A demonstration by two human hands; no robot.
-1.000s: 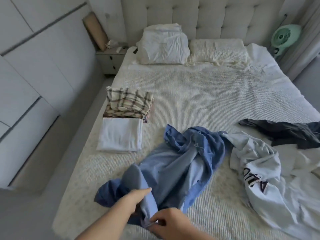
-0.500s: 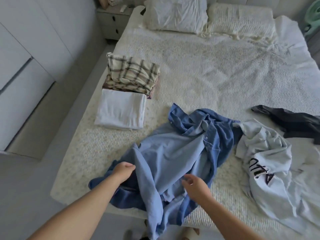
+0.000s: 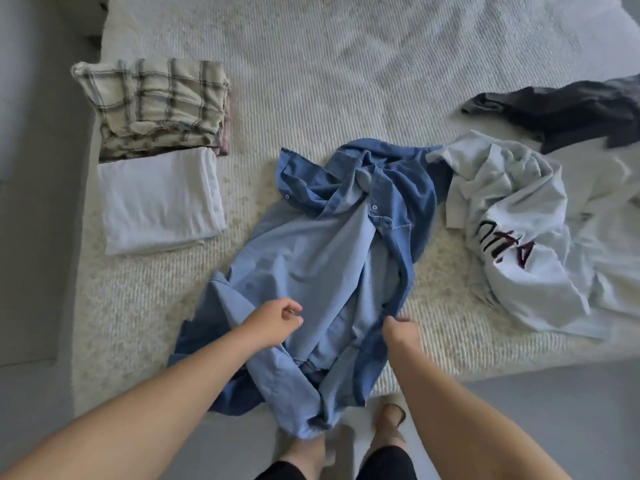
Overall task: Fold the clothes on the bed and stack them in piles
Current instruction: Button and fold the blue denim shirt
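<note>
Blue shirt [image 3: 322, 258]: denim, button-front, lying crumpled lengthwise on the near part of the bed [image 3: 346, 64]; collar end points away from the person, hem end hangs over the near edge of the mattress toward the floor.
Left hand [image 3: 273, 322]: over the lower left part of the shirt, fingers loosely curled; it sits against the fabric, but I cannot tell whether any cloth is actually pinched (fingertips partly turned away from the camera).
Right hand [image 3: 401, 332]: at the shirt's right-hand edge, fingers curled round the darker front placket, holding a fold of it.
Plaid stack [image 3: 156, 105]: folded checked garments piled at the left side of the bed, with a pinkish layer showing at the right of the pile.
White folded item [image 3: 159, 199]: flat, folded, just beside the plaid stack on its near side, edges touching.
White printed shirt [image 3: 512, 230]: unfolded heap to the right of the blue shirt, touching it near the collar; dark lettering visible (not legible).
Dark garment [image 3: 568, 112]: unfolded, at the far right, beyond the white printed shirt.
Feet [image 3: 388, 417]: below the mattress edge, on the floor.
</note>
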